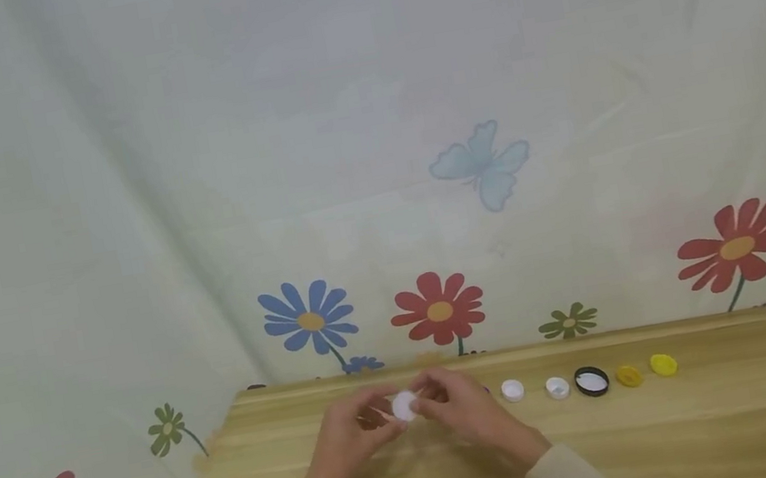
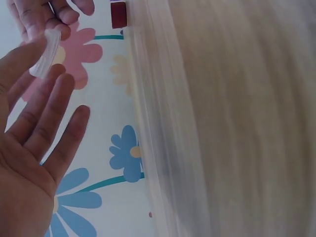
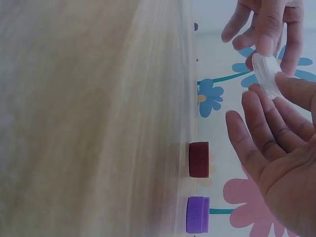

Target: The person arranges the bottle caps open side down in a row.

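Observation:
A round white bottle cap (image 1: pixel 404 406) is held up between my two hands, over the wooden table. My left hand (image 1: pixel 349 426) pinches its left side, and my right hand (image 1: pixel 460 404) pinches the right side with thumb and fingers. The left wrist view shows the same cap (image 2: pixel 46 55) edge-on, the left thumb against it and the other fingers spread. Seen from the right wrist, the cap (image 3: pixel 266 74) has a ridged side wall and stands tilted between the fingertips of both hands.
On the wooden table (image 1: pixel 759 396), a row runs to the right: two white caps (image 1: pixel 512 391), a black-rimmed lid (image 1: pixel 593 382), an orange-yellow cap (image 1: pixel 629 376) and a yellow one (image 1: pixel 663 364). A dark red cap (image 3: pixel 199 160) and a purple cap (image 3: pixel 198 215) stand near the hands. Flowered cloth hangs behind.

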{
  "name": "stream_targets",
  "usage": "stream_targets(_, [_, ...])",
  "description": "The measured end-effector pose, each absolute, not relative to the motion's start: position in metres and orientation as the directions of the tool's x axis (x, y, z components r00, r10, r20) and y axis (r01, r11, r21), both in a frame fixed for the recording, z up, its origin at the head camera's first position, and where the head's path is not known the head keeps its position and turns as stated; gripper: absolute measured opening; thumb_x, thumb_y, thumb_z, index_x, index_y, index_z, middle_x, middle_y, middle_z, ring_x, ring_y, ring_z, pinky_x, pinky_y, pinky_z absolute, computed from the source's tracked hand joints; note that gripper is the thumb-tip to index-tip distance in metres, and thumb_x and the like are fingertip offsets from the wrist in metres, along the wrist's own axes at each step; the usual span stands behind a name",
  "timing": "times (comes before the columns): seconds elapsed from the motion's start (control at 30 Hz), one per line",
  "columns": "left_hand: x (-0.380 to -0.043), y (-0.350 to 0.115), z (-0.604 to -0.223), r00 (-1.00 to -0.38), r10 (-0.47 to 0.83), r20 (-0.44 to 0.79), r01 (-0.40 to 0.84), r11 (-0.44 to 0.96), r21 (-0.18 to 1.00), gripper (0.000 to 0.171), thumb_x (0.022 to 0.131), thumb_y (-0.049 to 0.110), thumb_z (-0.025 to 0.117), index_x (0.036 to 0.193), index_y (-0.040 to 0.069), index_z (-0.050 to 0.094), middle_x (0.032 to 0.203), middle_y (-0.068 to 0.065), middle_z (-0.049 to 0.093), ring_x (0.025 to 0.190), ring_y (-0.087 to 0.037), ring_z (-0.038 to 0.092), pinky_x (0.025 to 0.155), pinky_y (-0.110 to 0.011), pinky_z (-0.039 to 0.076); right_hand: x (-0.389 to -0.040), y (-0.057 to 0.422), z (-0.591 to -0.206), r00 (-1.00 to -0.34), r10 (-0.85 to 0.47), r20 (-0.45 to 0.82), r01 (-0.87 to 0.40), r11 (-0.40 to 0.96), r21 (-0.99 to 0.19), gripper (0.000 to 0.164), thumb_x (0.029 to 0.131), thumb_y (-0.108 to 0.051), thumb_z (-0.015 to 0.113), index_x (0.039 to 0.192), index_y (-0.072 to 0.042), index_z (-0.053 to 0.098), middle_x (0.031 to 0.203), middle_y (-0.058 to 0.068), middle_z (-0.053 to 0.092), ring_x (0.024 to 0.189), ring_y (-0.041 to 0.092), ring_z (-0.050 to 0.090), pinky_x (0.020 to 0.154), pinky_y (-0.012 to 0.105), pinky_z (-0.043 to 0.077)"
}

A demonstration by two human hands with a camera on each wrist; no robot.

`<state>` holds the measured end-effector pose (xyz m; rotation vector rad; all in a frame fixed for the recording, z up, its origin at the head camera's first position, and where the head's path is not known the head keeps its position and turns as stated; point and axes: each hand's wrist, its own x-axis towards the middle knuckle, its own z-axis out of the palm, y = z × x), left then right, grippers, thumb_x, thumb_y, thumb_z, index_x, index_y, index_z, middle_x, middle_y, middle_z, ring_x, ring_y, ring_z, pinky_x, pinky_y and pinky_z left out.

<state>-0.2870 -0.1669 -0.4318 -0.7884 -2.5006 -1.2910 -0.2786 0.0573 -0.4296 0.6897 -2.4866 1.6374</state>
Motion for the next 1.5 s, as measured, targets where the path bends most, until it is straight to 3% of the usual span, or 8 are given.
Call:
stream_targets(0.23, [-0.29, -0.168, -0.433, -0.821, 0.412, 0.396, 0.564, 0.477, 0.674, 0.035, 0.086, 0.011, 0.09, 0.118, 0.012, 0.076, 0.09, 0.002, 0.075, 0.077, -0.013, 0.071, 0.073, -0.032, 0.061, -0.281, 0.062, -0.431, -0.89, -0.36, 0.281, -0.396, 0.303, -0.867, 0.028, 0.098, -0.013, 0.078, 0.123, -0.006, 0.068, 0.094, 0.0, 0.073, 0.086, 0.023, 0.07, 0.077, 0.028, 0.057])
stream_targets(0.43, [-0.292, -0.172, -0.433, -0.84, 0.466, 0.277, 0.511, 0.512, 0.69, 0.028, 0.086, 0.022, 0.092, 0.111, 0.015, 0.079, 0.088, 0.009, 0.074, 0.074, -0.011, 0.068, 0.068, -0.028, 0.058, -0.282, 0.065, -0.433, -0.846, -0.453, 0.28, -0.457, 0.345, -0.82, 0.022, 0.091, -0.009, 0.085, 0.111, -0.01, 0.074, 0.095, -0.002, 0.073, 0.088, 0.014, 0.067, 0.081, 0.028, 0.056])
stream_targets(0.67, [-0.29, -0.173, -0.434, -0.823, 0.526, 0.213, 0.502, 0.499, 0.707, 0.026, 0.085, 0.016, 0.092, 0.108, 0.015, 0.079, 0.087, 0.007, 0.075, 0.075, -0.01, 0.07, 0.068, -0.028, 0.058, -0.278, 0.066, -0.433, -0.838, -0.493, 0.233, -0.44, 0.358, -0.824, 0.021, 0.09, -0.003, 0.083, 0.108, -0.009, 0.073, 0.096, -0.002, 0.071, 0.09, 0.015, 0.064, 0.081, 0.029, 0.055])
stream_targets(0.93, [-0.287, -0.174, -0.433, -0.839, 0.529, 0.132, 0.467, 0.573, 0.673, 0.022, 0.082, 0.018, 0.093, 0.101, 0.019, 0.081, 0.09, 0.011, 0.074, 0.083, -0.013, 0.068, 0.078, -0.031, 0.057, -0.273, 0.06, -0.436, -0.826, -0.529, 0.192, -0.45, 0.416, -0.79, 0.021, 0.088, -0.007, 0.086, 0.104, -0.009, 0.072, 0.095, 0.0, 0.07, 0.088, 0.014, 0.062, 0.081, 0.03, 0.054])
stream_targets(1.5, [-0.283, -0.173, -0.431, -0.836, 0.543, 0.079, 0.466, 0.625, 0.626, 0.027, 0.08, 0.014, 0.094, 0.102, 0.019, 0.08, 0.094, 0.012, 0.073, 0.087, -0.016, 0.067, 0.081, -0.034, 0.055, -0.271, 0.052, -0.443, -0.835, -0.52, 0.178, -0.463, 0.489, -0.739, 0.024, 0.083, -0.008, 0.089, 0.097, -0.009, 0.07, 0.088, -0.004, 0.068, 0.08, 0.009, 0.062, 0.075, 0.029, 0.055])
